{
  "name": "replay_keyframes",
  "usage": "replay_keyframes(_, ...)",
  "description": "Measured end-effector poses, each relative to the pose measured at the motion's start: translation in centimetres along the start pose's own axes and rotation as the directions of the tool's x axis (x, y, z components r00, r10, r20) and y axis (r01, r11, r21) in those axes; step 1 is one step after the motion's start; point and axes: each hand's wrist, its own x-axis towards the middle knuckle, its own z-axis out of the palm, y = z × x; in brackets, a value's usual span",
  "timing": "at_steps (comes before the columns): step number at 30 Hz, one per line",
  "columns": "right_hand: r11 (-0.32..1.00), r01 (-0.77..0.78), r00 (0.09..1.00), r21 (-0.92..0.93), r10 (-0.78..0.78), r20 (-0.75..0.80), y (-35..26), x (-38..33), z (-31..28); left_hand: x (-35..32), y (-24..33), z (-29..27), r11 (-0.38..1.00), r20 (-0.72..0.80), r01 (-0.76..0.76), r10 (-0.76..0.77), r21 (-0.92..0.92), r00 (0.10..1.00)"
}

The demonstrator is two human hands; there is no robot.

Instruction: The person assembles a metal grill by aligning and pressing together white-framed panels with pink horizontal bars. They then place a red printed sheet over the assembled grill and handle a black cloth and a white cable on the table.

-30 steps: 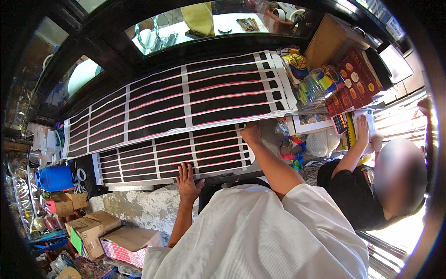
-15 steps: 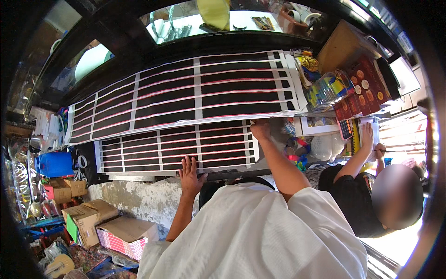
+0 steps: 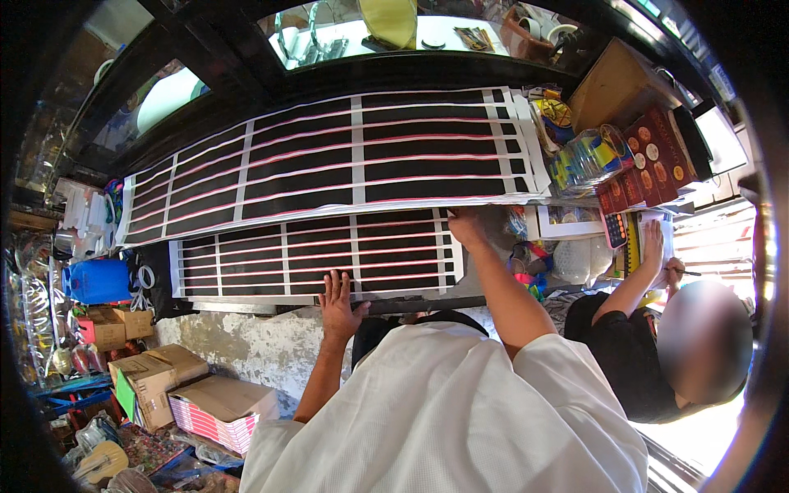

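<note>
A long printed sheet (image 3: 316, 261), with black panels split by white and red stripes, lies in front of me, partly covered by a larger stack of similar sheets (image 3: 312, 156). My left hand (image 3: 338, 308) rests flat on the near edge of the lower sheet, fingers spread. By the lower sheet's far right corner is my right hand (image 3: 466, 228), its fingers curled. The upper stack's near edge hides some of those fingertips, and what they grip is not visible.
Right of the sheets stand a clear plastic jar (image 3: 585, 160), dark red boxes (image 3: 649, 156) and a calculator (image 3: 615, 230). A person (image 3: 612, 333) in black holds a pen over paper there. A blue container (image 3: 97, 281) and cardboard boxes (image 3: 160, 378) sit at left.
The view has shifted slightly. My right hand has moved a little under the upper stack's edge; my left hand stays on the lower sheet.
</note>
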Motion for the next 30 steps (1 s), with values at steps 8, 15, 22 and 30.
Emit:
replay_keyframes(8, 0.964, -0.168, 0.98, 0.206, 0.141, 0.14, 1.1, -2.4, -1.3, 0.3, 0.4, -0.5, 0.999, 0.028, 0.034, -0.035, 0.015, 0.999)
replay_keyframes(15, 0.933, -0.193, 0.968, 0.303, 0.131, 0.215, 3.3, -8.1, -0.8, 0.1, 0.5, -0.6, 0.998, 0.036, 0.057, -0.057, 0.011, 0.998)
replay_keyframes(22, 0.881, -0.274, 0.959, 0.385, 0.221, 0.177, 5.1, -11.2, 1.8, 0.3, 0.4, -0.5, 0.998, 0.048, 0.062, -0.062, -0.003, 0.997)
replay_keyframes(30, 0.897, -0.299, 0.947, 0.326, 0.238, 0.215, 4.7, -14.9, 1.5, 0.3, 0.3, -0.4, 0.999, 0.031, 0.043, -0.043, 0.007, 0.999)
